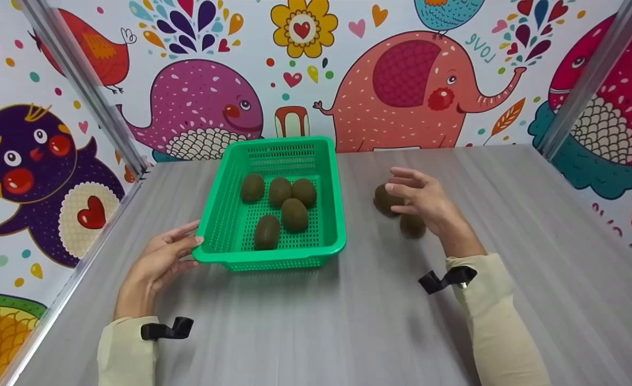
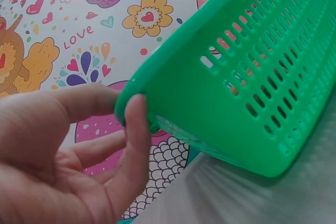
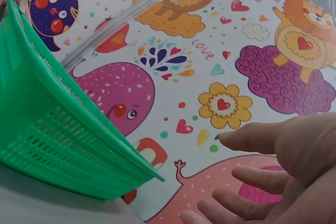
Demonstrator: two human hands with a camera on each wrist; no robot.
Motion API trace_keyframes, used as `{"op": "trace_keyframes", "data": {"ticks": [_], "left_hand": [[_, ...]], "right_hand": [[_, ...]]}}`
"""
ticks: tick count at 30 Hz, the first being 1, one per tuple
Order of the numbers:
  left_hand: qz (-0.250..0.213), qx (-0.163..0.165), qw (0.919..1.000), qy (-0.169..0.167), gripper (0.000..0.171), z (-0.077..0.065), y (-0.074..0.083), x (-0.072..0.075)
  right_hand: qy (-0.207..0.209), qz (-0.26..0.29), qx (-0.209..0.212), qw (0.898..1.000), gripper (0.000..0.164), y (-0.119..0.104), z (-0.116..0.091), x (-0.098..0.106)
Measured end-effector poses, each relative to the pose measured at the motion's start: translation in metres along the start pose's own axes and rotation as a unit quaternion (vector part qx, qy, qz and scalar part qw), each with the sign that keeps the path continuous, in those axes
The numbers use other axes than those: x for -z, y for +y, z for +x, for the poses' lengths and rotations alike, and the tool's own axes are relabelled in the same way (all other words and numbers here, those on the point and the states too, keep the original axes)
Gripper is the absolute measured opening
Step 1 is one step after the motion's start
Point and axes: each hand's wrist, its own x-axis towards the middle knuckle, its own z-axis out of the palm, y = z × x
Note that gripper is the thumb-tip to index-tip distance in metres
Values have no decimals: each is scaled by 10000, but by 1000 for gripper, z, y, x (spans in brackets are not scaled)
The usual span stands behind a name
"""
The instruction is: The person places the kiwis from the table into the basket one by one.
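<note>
A green plastic basket (image 1: 273,255) holds several brown kiwis (image 1: 295,215). At its near left corner my left hand (image 1: 155,262) pinches the rim, the thumb on one side and a finger on the other, as the left wrist view shows. My right hand (image 1: 428,201) hovers over two kiwis on the table to the right of the basket, its fingers apart and holding nothing. Of these two, one kiwi (image 1: 382,201) is partly covered by the fingers, and the other kiwi (image 1: 412,228) lies just below the hand. In the right wrist view the loose kiwis are out of sight.
Grey wood-grain table (image 1: 294,332) underneath. A wall (image 1: 294,118) printed with cartoon animals rises behind the basket, with metal posts (image 1: 589,80) at its corners. Each sleeve carries a black wrist mount (image 1: 447,279).
</note>
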Motion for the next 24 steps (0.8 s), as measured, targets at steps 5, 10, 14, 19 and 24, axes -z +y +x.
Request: {"op": "trace_keyframes", "data": {"ticks": [5, 10, 14, 19, 24], "left_hand": [[18, 14, 10000, -4, 72, -1, -1, 0], [26, 9, 10000, 14, 73, 0, 0, 0], [-37, 9, 10000, -11, 73, 1, 0, 1], [-124, 27, 9999, -71, 73, 1, -1, 1], [-114, -4, 9999, -89, 74, 1, -1, 1]], "right_hand": [[138, -1, -65, 9999, 59, 8, 2, 9], [430, -189, -207, 9987, 63, 15, 5, 20], [680, -449, -324, 9961, 65, 20, 6, 28], [797, -554, -447, 9943, 66, 24, 8, 35], [879, -468, -633, 9930, 68, 30, 12, 41]]}}
